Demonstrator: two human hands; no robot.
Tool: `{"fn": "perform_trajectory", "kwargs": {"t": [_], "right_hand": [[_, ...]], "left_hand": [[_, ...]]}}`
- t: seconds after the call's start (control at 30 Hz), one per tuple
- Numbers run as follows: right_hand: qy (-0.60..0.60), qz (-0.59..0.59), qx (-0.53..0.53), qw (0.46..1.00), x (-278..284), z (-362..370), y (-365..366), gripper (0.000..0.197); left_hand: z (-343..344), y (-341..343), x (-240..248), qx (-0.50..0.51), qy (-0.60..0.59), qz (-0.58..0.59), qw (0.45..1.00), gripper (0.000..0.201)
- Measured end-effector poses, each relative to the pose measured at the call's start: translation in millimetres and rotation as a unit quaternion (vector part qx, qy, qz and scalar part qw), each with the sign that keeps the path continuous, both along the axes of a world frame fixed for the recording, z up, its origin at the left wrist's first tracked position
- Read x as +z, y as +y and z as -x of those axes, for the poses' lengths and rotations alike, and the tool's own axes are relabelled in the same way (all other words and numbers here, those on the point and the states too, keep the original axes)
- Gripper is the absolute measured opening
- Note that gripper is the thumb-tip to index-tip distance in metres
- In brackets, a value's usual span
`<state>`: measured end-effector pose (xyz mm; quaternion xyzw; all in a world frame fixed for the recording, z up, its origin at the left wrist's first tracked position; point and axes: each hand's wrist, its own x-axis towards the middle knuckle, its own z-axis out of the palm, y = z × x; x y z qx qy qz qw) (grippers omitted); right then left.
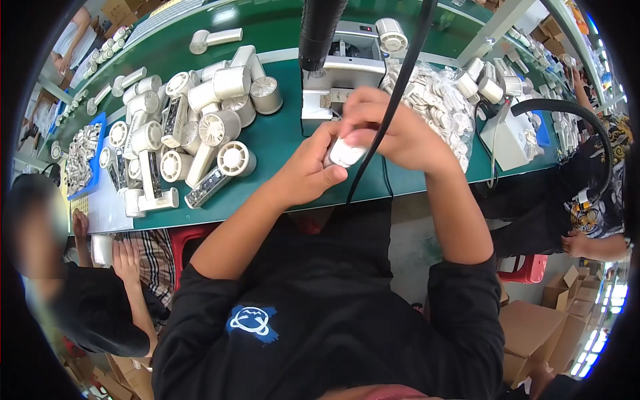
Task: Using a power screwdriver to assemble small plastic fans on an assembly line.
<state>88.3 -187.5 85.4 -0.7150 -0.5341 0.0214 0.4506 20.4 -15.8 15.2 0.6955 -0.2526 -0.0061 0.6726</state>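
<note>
My left hand [303,170] is wrapped round a small white part [347,155] with a rounded end. It is held up over the near edge of the green table. Closed over the top of the same part is my right hand [397,130], its curled fingers slightly blurred and hiding the upper side. Just beyond my hands stands a small grey metal machine [347,70] with an open top. Left of it lies a heap of white fan-like units [220,127] with round grilled heads and handles, some with their insides exposed.
A clear bag of small white parts [437,110] lies right of the machine. A black cable [395,100] hangs before my right hand, near a thick black pole [319,33]. A blue tray [100,150] stands far left. Co-workers [100,300] sit on both sides.
</note>
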Motion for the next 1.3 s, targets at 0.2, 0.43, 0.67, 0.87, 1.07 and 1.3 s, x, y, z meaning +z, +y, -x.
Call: {"fn": "perform_trajectory", "kwargs": {"t": [0.2,0.43,0.67,0.87,1.07,1.3], "right_hand": [[0.056,0.038,-0.077,0.995,17,10,13,0.026],[-0.131,-0.454,-0.286,0.833,40,-29,52,0.026],[0.242,-0.347,-0.13,0.897,60,-18,74,0.031],[0.192,-0.401,-0.176,0.878,26,-36,56,0.019],[0.215,-0.333,-0.195,0.897,19,-27,53,0.017],[0.261,-0.392,-0.094,0.877,46,7,33,0.024]], "left_hand": [[2,3,4,-0.023,-0.042,0.058,0.997,0.065],[3,10,-5,-0.024,0.061,0.077,0.995,0.038],[12,16,-12,0.136,-0.077,0.103,0.982,0.055],[1,19,-15,0.094,-0.052,0.096,0.99,0.046],[3,21,-11,0.09,-0.036,0.106,0.99,0.043],[1,12,-15,0.094,-0.05,0.081,0.991,0.045]]}}
